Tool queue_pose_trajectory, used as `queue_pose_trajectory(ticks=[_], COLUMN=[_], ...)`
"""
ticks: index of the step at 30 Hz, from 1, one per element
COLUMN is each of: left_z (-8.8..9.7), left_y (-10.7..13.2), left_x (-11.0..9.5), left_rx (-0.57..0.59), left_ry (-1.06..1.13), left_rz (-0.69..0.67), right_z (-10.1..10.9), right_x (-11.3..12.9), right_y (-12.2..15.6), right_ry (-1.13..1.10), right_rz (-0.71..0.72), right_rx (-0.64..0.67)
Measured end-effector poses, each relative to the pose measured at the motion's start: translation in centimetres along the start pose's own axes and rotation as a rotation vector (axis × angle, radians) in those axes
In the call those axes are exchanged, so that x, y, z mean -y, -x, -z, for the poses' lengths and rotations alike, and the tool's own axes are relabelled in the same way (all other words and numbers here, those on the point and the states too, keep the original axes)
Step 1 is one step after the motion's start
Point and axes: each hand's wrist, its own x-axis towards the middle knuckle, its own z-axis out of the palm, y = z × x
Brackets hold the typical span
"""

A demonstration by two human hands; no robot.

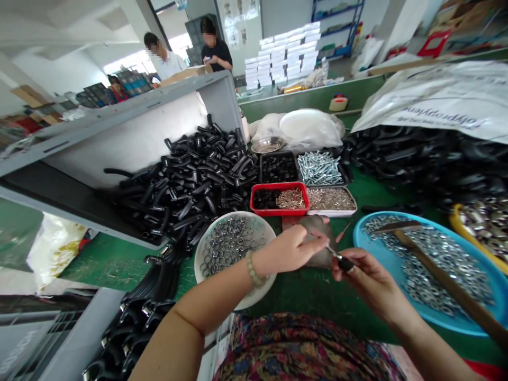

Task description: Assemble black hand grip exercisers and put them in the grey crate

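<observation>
Head view: right hand [373, 280] pinches a small black plastic piece [343, 262] between fingers and thumb, while left hand [288, 250] narrows onto its thin metal end. White bowl [206, 259] of metal rings sits left; blue tub [397, 296] of washers sits right.

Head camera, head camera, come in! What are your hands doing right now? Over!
Right hand gripping a small black-handled tool. Left hand fingertips at its metal tip. White bowl of metal rings to the left; blue tub of washers to the right.
</observation>
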Motion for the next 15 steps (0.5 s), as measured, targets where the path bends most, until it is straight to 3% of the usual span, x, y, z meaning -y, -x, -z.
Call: queue_pose_trajectory(ticks=[2,3,4,5,7,8,9,10,12,14,15], left_z=[1.0,2.2,3.9,6.1,11.6,14.5,17.3,19.8,23.3,24.7,24.7], left_y=[1.1,1.8,2.6,3.6,5.7,6.9,8.0,9.2,10.9,11.7,11.7], left_x=[-0.4,-0.3,0.0,0.6,2.4,3.6,4.8,5.9,7.8,8.5,8.4], left_rx=[0.199,0.213,0.128,-0.072,-0.653,-0.861,-0.973,-1.015,-0.917,-0.895,-0.963], left_ry=[0.147,0.143,0.071,-0.073,-0.482,-0.71,-0.916,-1.067,-1.171,-1.156,-1.119], left_rz=[0.018,0.028,0.044,0.072,0.145,0.225,0.354,0.507,0.713,0.689,0.593], right_z=[0.1,0.3,0.4,0.5,0.4,0.2,0.0,-0.3,-1.0,-1.5,-1.7], right_x=[-0.6,-0.9,-1.2,-1.3,-1.5,-1.4,-1.2,-1.0,-0.6,-0.1,0.3], right_y=[-0.2,-0.3,-0.5,-0.6,-0.8,-0.9,-1.0,-1.1,-1.3,-1.6,-1.7], right_ry=[0.036,0.039,0.039,0.04,0.051,0.053,0.05,0.036,-0.01,-0.034,-0.019], right_rz=[-0.019,-0.023,-0.025,-0.026,-0.042,-0.054,-0.064,-0.071,-0.061,-0.031,-0.014], right_rx=[0.002,-0.011,-0.029,-0.04,-0.038,-0.026,-0.012,0.004,0.033,0.047,0.05])
